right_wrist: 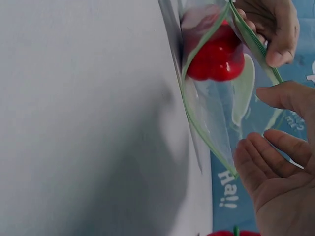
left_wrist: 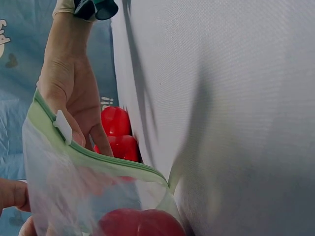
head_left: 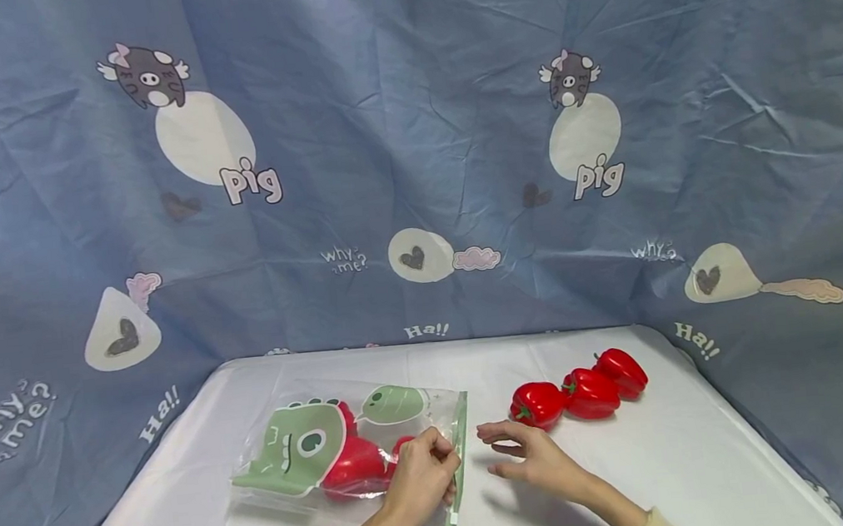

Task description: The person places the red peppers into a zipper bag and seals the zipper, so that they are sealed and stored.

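The hands are well apart in manner: the left hand [head_left: 425, 470] pinches the edge of a clear plastic bag [head_left: 276, 455] between thumb and fingers, while the right hand [head_left: 532, 458] holds nothing. The right hand lies at 3 o'clock of the left, its thumb parted from its fingers, the fingertips just beside the bag's mouth and not touching it in the head view.

The bag lies mostly toward 9 and 10 o'clock of the left hand. Its mouth, at the bag's 3 o'clock end, has a green strip [head_left: 462, 439] with a white slider [left_wrist: 63, 127] near the 6 o'clock end; in the right wrist view the two rims stand apart. A green cartoon animal [head_left: 309, 442] is printed on the plastic. Inside, at 9 o'clock of the left hand, lies a red pepper [head_left: 354, 471]; more red shows nearer the mouth, but whether that is a second one I cannot tell.

Outside the bag, three peppers sit in a slanting row from 12 to 2 o'clock of the right hand: the nearest pepper [head_left: 538, 405], the middle pepper [head_left: 593, 394] and the farthest pepper [head_left: 622, 373].

All rest on a white worktop [head_left: 680, 462]. At 12 o'clock beyond it hangs a blue cloth [head_left: 411, 147] printed with pigs.
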{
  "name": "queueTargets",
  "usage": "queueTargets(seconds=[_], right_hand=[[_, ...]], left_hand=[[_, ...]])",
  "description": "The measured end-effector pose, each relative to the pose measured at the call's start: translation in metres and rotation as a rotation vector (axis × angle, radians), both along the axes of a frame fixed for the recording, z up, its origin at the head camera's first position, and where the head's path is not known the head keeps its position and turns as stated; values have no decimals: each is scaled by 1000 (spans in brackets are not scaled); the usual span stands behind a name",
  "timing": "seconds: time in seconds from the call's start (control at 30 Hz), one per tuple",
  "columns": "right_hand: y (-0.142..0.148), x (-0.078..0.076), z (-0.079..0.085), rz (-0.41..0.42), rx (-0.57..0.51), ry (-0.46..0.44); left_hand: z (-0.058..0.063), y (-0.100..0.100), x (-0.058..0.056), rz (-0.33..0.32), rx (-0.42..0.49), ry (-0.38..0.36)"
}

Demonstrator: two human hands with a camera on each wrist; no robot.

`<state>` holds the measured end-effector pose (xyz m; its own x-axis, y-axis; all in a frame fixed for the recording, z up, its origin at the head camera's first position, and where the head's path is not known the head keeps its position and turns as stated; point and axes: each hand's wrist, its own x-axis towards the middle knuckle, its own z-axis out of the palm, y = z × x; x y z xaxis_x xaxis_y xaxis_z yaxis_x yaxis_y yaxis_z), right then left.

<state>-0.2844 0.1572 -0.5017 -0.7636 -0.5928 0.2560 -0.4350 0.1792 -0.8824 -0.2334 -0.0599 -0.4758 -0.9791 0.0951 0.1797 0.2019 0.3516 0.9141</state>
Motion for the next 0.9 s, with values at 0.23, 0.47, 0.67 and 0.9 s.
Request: queueTargets(seconds=[0.23,0.47,0.67,0.9], right_hand=[[13,-2,6,-28,8,19],[27,-2,19,-105,33,40],[42,-7,28,-159,40,24],[59,-13,35,-217,52,29]], left_hand=[[0,0,1,-2,8,0],[-1,0,1,-6,13,-4],[-1,0,1,-8,18,-7],[0,-1,1,-9,12,-2]])
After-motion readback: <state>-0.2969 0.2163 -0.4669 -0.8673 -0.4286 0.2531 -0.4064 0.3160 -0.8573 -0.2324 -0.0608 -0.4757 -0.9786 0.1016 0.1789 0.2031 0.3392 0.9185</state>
